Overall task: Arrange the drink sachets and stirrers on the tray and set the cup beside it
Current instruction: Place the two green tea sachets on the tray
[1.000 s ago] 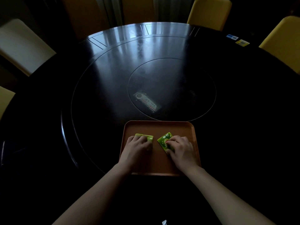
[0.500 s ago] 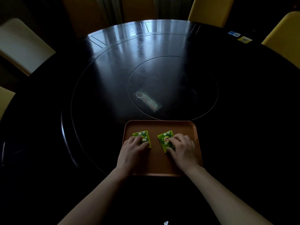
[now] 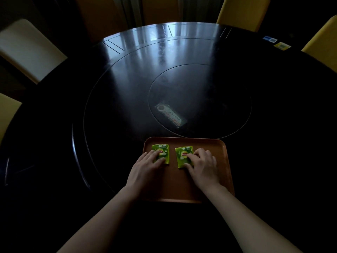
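Dim room; dark, glossy round bench (image 3: 127,73) with inset centre disc (image 3: 200,99), ringed by yellow chairs (image 3: 242,11) and one pale chair (image 3: 27,50).
Brown tray (image 3: 182,185): at near edge of bench, just below disc.
Left sachet (image 3: 161,152): green, flat on far part of tray, label up.
Right sachet (image 3: 183,155): green, flat, just beside first, narrow gap between.
Left hand (image 3: 145,170): palm down, fingers spread, fingertips pressing left sachet; no grasp.
Right hand (image 3: 202,167): palm down, fingertips pressing right sachet; no grasp.
Clear wrapped packet (image 3: 170,115): on disc, beyond tray, contents unreadable.
Small cards (image 3: 277,42): far right rim of bench.
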Action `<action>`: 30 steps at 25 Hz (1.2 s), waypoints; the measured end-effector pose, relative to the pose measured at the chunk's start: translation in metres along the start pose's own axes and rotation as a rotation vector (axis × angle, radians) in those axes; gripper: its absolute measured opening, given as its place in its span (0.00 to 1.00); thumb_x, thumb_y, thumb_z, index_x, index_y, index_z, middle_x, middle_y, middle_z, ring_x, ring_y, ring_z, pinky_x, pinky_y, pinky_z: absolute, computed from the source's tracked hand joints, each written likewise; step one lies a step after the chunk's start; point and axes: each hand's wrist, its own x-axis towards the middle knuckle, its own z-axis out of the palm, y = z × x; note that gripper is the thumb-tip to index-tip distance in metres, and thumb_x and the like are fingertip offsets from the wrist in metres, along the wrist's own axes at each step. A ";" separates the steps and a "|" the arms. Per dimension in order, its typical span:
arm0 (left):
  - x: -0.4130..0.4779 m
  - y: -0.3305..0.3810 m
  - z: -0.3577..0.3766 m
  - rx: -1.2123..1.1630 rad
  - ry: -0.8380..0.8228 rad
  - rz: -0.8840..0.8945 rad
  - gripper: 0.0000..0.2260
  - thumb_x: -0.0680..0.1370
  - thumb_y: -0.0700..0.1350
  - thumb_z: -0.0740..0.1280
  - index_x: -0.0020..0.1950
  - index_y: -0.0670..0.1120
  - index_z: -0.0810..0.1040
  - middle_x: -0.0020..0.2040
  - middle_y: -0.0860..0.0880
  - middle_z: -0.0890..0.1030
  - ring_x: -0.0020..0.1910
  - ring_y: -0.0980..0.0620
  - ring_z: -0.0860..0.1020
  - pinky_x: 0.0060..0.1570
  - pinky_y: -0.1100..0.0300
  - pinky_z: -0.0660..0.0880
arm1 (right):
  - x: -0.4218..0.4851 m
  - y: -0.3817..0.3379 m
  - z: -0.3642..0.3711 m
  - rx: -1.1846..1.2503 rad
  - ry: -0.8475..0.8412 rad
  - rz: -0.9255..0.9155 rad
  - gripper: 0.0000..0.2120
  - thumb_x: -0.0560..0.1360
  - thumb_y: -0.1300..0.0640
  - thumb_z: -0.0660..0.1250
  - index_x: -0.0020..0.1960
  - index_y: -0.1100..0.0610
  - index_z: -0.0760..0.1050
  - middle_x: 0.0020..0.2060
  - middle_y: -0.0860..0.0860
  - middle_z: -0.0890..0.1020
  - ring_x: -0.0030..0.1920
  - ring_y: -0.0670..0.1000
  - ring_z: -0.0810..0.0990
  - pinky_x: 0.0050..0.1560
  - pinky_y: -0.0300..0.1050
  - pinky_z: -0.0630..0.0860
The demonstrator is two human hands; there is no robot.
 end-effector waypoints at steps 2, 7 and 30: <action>0.007 -0.004 -0.003 -0.005 0.006 0.004 0.21 0.76 0.55 0.56 0.62 0.50 0.79 0.66 0.40 0.77 0.65 0.40 0.75 0.67 0.45 0.68 | 0.007 -0.011 0.001 0.006 -0.026 0.009 0.17 0.71 0.48 0.72 0.58 0.51 0.79 0.51 0.52 0.76 0.52 0.55 0.73 0.50 0.52 0.70; 0.005 -0.014 0.003 -0.002 0.011 0.042 0.19 0.77 0.54 0.60 0.66 0.51 0.76 0.67 0.40 0.76 0.66 0.40 0.75 0.66 0.44 0.69 | 0.013 -0.017 0.003 0.055 0.019 0.030 0.18 0.71 0.48 0.72 0.59 0.51 0.79 0.51 0.51 0.77 0.52 0.55 0.74 0.50 0.52 0.71; 0.005 -0.019 0.018 -0.144 0.096 -0.043 0.19 0.74 0.56 0.60 0.61 0.53 0.78 0.65 0.43 0.78 0.64 0.41 0.76 0.66 0.43 0.69 | 0.027 -0.025 0.013 0.030 0.001 0.044 0.18 0.70 0.46 0.72 0.58 0.50 0.79 0.52 0.51 0.77 0.52 0.55 0.74 0.50 0.52 0.70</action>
